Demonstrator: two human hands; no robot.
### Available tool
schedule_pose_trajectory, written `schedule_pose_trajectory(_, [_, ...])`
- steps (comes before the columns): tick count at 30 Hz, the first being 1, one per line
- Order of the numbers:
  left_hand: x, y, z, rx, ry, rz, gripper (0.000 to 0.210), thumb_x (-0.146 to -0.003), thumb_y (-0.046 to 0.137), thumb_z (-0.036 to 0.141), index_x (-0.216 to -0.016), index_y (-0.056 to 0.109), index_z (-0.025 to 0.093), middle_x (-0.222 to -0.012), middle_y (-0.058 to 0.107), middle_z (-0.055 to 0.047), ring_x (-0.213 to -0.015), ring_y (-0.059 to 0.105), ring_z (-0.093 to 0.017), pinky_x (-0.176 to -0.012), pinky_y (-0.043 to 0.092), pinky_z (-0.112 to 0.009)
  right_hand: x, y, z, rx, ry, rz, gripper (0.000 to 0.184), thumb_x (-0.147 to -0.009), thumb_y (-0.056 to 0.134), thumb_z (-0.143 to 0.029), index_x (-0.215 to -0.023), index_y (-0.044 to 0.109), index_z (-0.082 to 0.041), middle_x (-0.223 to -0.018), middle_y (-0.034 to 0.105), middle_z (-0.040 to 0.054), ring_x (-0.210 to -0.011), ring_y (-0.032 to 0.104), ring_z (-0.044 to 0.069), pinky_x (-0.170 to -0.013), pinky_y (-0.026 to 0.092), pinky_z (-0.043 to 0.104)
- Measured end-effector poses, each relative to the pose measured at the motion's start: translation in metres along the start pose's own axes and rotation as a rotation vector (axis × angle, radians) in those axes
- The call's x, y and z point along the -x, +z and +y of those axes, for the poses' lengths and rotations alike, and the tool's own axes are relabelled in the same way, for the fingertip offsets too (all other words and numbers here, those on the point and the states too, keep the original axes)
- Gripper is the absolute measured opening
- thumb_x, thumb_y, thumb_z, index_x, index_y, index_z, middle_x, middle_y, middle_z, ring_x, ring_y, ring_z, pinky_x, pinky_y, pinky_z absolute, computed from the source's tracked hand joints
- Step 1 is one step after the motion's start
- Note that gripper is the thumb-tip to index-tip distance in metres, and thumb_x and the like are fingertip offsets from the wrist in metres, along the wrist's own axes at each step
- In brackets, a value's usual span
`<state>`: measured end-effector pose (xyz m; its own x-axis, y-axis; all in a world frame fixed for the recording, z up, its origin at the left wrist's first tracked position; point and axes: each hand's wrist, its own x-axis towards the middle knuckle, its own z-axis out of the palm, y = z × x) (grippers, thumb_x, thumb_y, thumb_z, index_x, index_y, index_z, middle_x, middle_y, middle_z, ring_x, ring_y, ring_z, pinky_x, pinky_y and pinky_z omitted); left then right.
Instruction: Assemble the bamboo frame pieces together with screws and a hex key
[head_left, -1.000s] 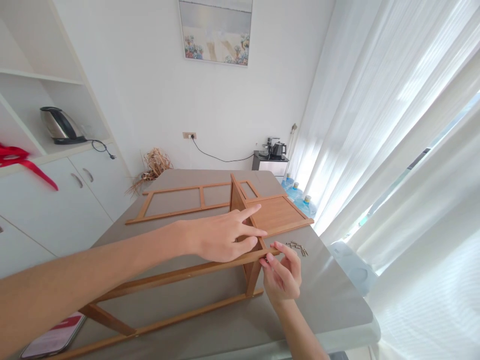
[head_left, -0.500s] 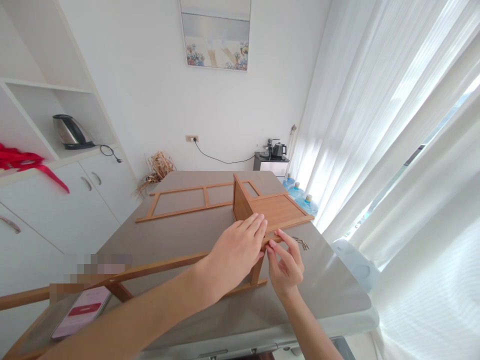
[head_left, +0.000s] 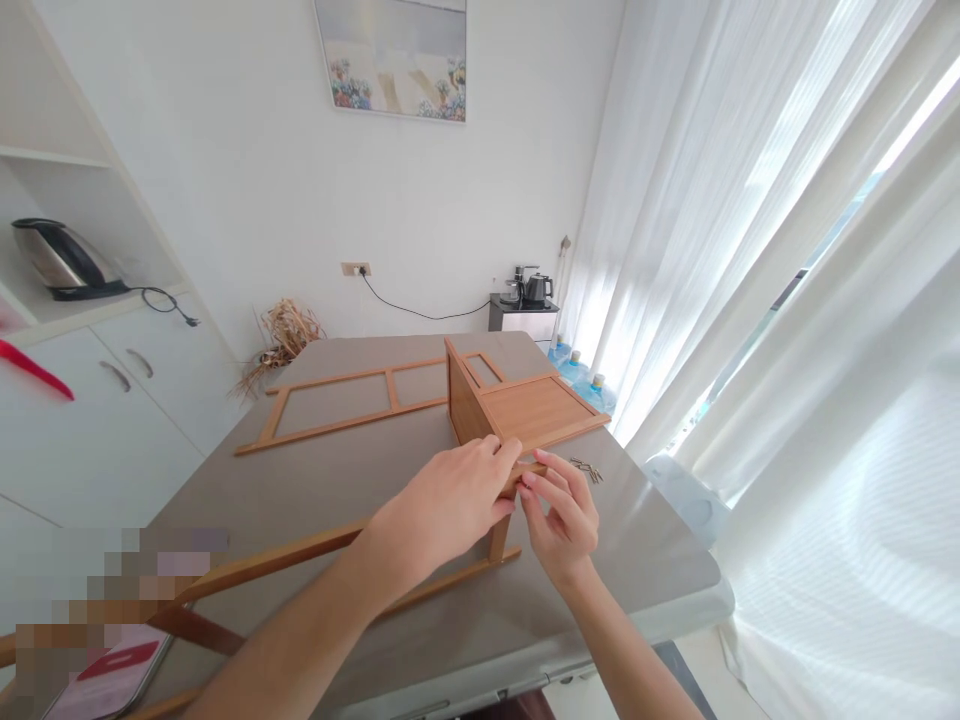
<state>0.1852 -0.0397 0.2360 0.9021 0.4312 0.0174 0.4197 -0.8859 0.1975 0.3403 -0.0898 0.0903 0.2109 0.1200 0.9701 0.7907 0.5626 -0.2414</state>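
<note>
My left hand [head_left: 442, 505] is wrapped around the end of a long wooden frame [head_left: 285, 548], where it meets an upright wooden panel [head_left: 466, 400]. Against the same end, the fingers of my right hand [head_left: 559, 520] are pinched together; whatever small thing they may hold is hidden. A flat wooden panel [head_left: 536, 410], set in another frame, lies just beyond my hands. Several small metal screws or bolts [head_left: 589, 469] rest in a loose pile to the right of my right hand.
Another wooden frame [head_left: 337, 436] lies flat on the grey table [head_left: 637, 550]. At the lower left is a partly blurred phone-like screen [head_left: 112, 675]. A kettle [head_left: 67, 262] stands on the left shelf. Water bottles [head_left: 596, 392] and white curtains [head_left: 675, 200] are on the right.
The view has turned slightly right, so the scene sits further left. My left fingers have bent from lying flat to curling around the joint. My right hand stays pinched at the frame end.
</note>
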Motion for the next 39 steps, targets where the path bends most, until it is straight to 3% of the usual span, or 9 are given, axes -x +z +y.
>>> schedule_pose_trajectory(6, [-0.006,0.0,-0.006,0.024,0.011,-0.028,0.012,-0.096,0.058,0.028,-0.093,0.048,0.023,-0.089,0.069,-0.003,-0.082,0.069,-0.024,-0.061,0.043,-0.03,-0.001,0.003,-0.002,-0.026,-0.007,0.021,0.042,-0.087,0.068,0.0,-0.12,0.072,-0.026,-0.124,0.067,0.0101,-0.081,0.073,0.016,-0.064,0.068,0.033])
schedule_pose_trajectory(10, [-0.004,-0.001,-0.004,0.024,0.0,-0.014,0.015,-0.096,0.059,0.029,-0.091,0.046,0.023,-0.083,0.068,-0.002,-0.078,0.068,-0.024,-0.058,0.04,-0.031,0.001,0.002,0.0,-0.025,-0.02,0.025,0.048,-0.085,0.072,0.001,-0.123,0.072,-0.027,-0.126,0.068,0.01,-0.087,0.075,0.019,-0.068,0.069,0.034])
schedule_pose_trajectory(18, [-0.002,0.004,-0.002,0.041,-0.021,0.024,0.008,-0.098,0.057,0.029,-0.101,0.052,0.024,-0.094,0.071,-0.003,-0.085,0.07,-0.024,-0.065,0.046,-0.031,-0.001,0.0,0.002,-0.001,-0.032,0.029,0.044,-0.087,0.072,-0.004,-0.123,0.073,-0.028,-0.125,0.069,0.0099,-0.082,0.076,0.018,-0.066,0.069,0.032])
schedule_pose_trajectory(33, [-0.008,0.003,-0.001,0.07,-0.009,0.027,0.009,-0.096,0.058,0.023,-0.09,0.052,0.023,-0.09,0.068,-0.002,-0.081,0.067,-0.022,-0.062,0.046,-0.032,0.005,0.0,0.003,0.016,-0.005,0.018,0.042,-0.086,0.068,0.003,-0.119,0.071,-0.023,-0.125,0.063,0.0097,-0.087,0.071,0.016,-0.069,0.068,0.034])
schedule_pose_trajectory(39, [-0.007,0.011,-0.005,0.088,-0.003,0.059,0.003,-0.097,0.057,0.025,-0.096,0.056,0.023,-0.093,0.069,-0.002,-0.084,0.068,-0.023,-0.066,0.047,-0.033,0.008,0.0,0.005,0.046,-0.005,0.013,0.036,-0.087,0.068,-0.001,-0.116,0.071,-0.023,-0.123,0.064,0.0106,-0.093,0.072,0.019,-0.072,0.068,0.035])
